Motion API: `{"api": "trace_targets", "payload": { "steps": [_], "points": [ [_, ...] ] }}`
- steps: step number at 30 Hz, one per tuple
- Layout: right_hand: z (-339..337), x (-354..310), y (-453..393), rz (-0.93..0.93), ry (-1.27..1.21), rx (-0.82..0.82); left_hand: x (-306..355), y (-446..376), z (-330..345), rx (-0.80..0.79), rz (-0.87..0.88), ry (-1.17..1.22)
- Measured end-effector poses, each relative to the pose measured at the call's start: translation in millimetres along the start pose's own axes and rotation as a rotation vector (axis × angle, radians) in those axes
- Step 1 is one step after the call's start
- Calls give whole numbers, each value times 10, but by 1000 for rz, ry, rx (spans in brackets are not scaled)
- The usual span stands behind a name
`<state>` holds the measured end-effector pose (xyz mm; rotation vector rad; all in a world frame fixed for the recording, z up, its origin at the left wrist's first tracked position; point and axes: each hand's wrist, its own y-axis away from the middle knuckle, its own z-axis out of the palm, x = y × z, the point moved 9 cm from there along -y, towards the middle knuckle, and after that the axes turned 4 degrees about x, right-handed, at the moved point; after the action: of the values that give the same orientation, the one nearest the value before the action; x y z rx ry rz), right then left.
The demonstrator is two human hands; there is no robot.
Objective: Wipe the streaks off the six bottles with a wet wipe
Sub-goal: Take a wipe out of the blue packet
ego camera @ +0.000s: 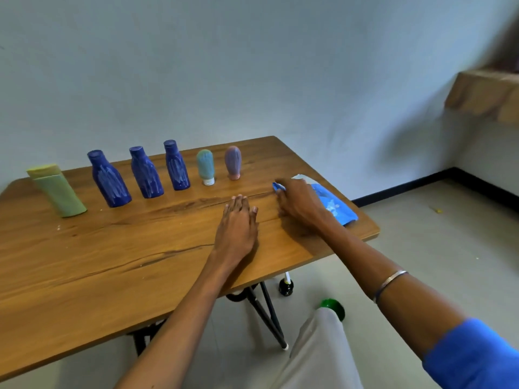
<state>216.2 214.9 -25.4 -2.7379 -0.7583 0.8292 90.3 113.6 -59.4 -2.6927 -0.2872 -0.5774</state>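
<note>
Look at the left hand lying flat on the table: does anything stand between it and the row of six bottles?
Nothing visible does. Only bare table lies between the left hand and the bottles; the blue wipes pack sits off to the right, under the right hand.

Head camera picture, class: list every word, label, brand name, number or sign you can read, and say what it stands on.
No text can be read anywhere in this view.
Blue wipes pack: pale markings on its face, too blurred to read.
Three dark blue bottles: only whitish streaks, no label legible.
Green bottle, teal bottle, pink bottle: no lettering visible.
</note>
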Motion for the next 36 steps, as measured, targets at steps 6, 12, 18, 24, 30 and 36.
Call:
{"api": "trace_targets", "payload": {
  "steps": [6, 12, 18, 24, 30, 36],
  "points": [
    [-443, 635, -14, 137, 121, 74, 449, -91, 285, -79, 73, 98],
    [-403, 893, -23, 154, 154, 20, 729, -183, 560, -114, 77, 184],
    [-247, 931, -69, 119, 180, -57, 792, -170, 756, -172, 121, 125],
    [-184, 914, -124, 79, 253, -67, 752, -210, 843, -178, 133, 70],
    [-180, 842, -125, 58, 281, 13, 743, -206, 839, -178, 123, 76],
    [-229, 848, -103, 110, 180, 96, 742, -213, 844, -181, 126, 70]
  ]
}}
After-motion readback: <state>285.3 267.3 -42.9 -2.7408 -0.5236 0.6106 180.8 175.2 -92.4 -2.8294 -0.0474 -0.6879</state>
